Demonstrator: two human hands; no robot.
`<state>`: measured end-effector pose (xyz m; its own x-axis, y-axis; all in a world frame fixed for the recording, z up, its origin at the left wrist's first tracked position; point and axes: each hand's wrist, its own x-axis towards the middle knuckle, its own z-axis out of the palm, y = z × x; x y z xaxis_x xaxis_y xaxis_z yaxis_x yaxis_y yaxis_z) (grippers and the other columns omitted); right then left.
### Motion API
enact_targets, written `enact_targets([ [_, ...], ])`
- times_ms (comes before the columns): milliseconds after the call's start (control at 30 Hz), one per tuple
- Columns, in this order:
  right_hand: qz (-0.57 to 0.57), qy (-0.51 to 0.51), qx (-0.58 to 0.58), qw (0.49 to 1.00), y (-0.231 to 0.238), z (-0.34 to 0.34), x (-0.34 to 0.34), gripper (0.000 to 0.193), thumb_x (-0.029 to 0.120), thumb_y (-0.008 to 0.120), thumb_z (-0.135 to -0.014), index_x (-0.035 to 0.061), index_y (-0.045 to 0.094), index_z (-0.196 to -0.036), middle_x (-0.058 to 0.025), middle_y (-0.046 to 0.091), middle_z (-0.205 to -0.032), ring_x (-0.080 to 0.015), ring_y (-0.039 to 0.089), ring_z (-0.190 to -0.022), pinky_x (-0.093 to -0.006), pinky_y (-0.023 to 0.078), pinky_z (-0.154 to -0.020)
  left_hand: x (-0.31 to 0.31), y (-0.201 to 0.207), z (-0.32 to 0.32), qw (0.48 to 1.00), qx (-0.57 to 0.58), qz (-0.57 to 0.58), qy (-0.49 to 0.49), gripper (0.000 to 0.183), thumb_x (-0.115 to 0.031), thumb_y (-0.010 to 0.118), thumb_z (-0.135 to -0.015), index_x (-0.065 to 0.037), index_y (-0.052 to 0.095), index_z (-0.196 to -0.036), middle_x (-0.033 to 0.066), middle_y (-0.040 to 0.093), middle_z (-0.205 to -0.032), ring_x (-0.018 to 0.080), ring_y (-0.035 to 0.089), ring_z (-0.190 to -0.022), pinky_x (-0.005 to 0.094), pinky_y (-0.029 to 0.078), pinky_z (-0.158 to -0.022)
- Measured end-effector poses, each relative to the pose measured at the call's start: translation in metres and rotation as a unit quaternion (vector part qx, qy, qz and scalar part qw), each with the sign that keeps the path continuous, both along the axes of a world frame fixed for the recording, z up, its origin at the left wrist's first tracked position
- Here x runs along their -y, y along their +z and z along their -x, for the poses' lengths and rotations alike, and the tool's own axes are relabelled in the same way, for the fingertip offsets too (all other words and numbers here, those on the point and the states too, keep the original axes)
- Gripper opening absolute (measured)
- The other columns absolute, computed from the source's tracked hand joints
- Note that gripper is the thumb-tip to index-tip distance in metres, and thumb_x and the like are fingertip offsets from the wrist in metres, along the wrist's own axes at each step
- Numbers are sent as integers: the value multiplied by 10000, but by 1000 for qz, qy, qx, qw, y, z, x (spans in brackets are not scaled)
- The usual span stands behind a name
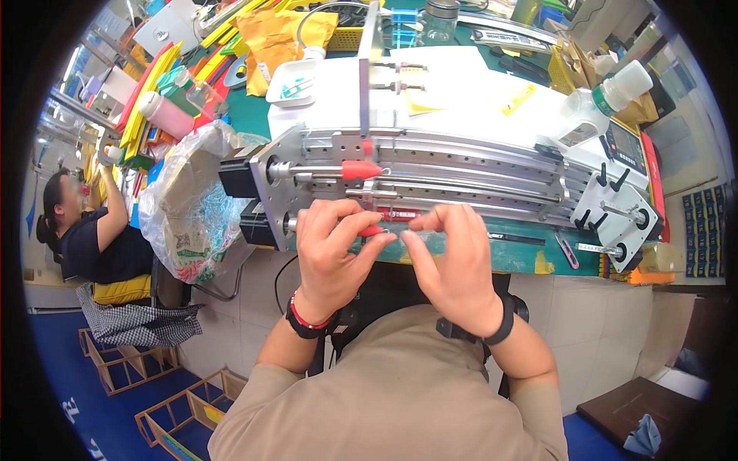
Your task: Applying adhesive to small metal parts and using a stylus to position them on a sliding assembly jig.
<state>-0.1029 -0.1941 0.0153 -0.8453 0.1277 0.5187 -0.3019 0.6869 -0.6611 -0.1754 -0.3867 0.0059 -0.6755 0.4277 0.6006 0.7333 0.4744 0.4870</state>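
My left hand [336, 250] is closed in a pinch on a small red pointed piece [371, 230], partly hidden by the fingers. Close beside its tip, my right hand [461, 265] brings thumb and index finger together; anything between them is too small to make out. Both hands are at the front of a metal machine with long rails [477, 188]. Above my left hand, a red cone-shaped tip [360, 170] with a small wire hook sits on a horizontal rod. A red bar [398, 214] lies just behind my fingertips.
Two black motors [240, 177] stick out at the machine's left end. A plastic-lined bin [181, 223] of thin pale-blue strands stands left. Pink-handled tweezers [566, 250] and a black pen-like tool [516, 239] lie right. A clear bottle [588, 115] stands behind. Another person [100, 238] sits far left.
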Motion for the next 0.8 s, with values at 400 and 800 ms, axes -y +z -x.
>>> enact_targets([
  [400, 0, 44, -100, 994, -48, -22, 13, 330, -97, 787, -845, 98, 526, -897, -71, 740, -935, -251, 638, -718, -348, 527, -670, 8, 34, 13, 990, 60, -13, -124, 279, -14, 876, -833, -42, 779, -1093, 104, 738, -1077, 294, 721, -944, 389, 582, -765],
  [800, 797, 195, 178, 543, -73, 21, -15, 128, 84, 697, -1088, 152, 591, -1115, -54, 710, -1100, -106, 597, -791, -274, 500, -705, -27, 30, -2, 991, 7, 109, -72, 97, -60, 801, -899, -48, 708, -874, 64, 608, -811, 288, 654, -697, 423, 508, -616],
])
